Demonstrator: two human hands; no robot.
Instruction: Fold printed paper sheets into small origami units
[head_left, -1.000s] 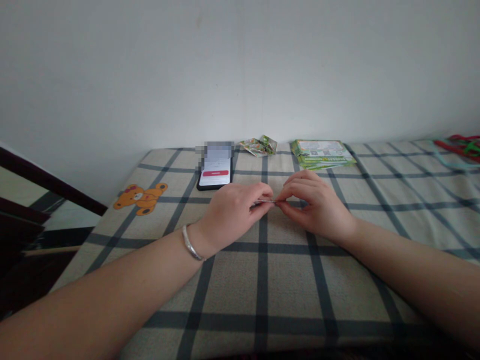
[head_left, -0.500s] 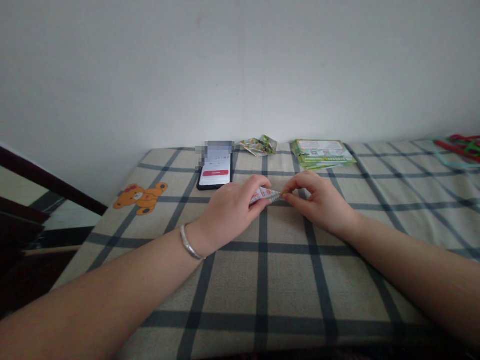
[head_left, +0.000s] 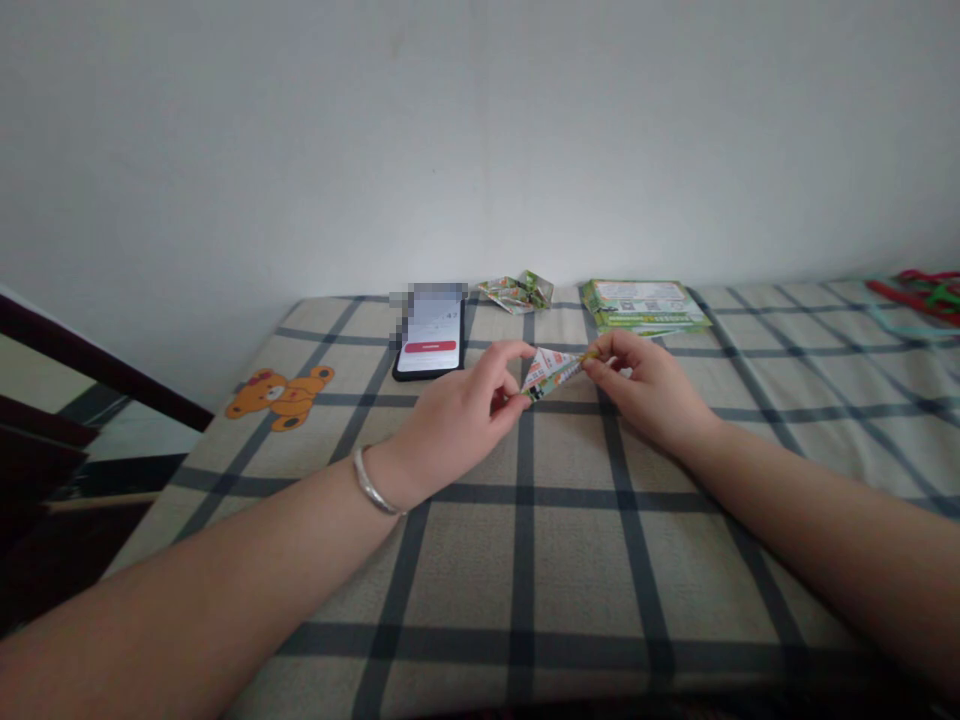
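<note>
A small folded paper point(head_left: 550, 372), white with red print and a green patterned edge, is held just above the checked cloth. It has a triangular shape that narrows to a point on the right. My right hand point(head_left: 645, 378) pinches that pointed tip between thumb and fingers. At the wide left end, my left hand point(head_left: 469, 400) has its thumb at the lower corner and its index finger by the upper corner, gripping the paper. A silver bangle point(head_left: 371, 482) circles my left wrist. The paper's underside is hidden.
Against the wall lie a phone point(head_left: 431, 335) with its screen lit, folded green paper pieces point(head_left: 519, 292) and a stack of green printed leaflets point(head_left: 646, 305). Red and green items point(head_left: 926, 295) sit far right. A bear picture point(head_left: 281, 397) marks the left of the checked cloth point(head_left: 465, 560).
Both hands have shifted slightly apart, the right one moving right with the paper's tip. My left fingers have opened around the paper, so more of its printed face and green edge shows.
</note>
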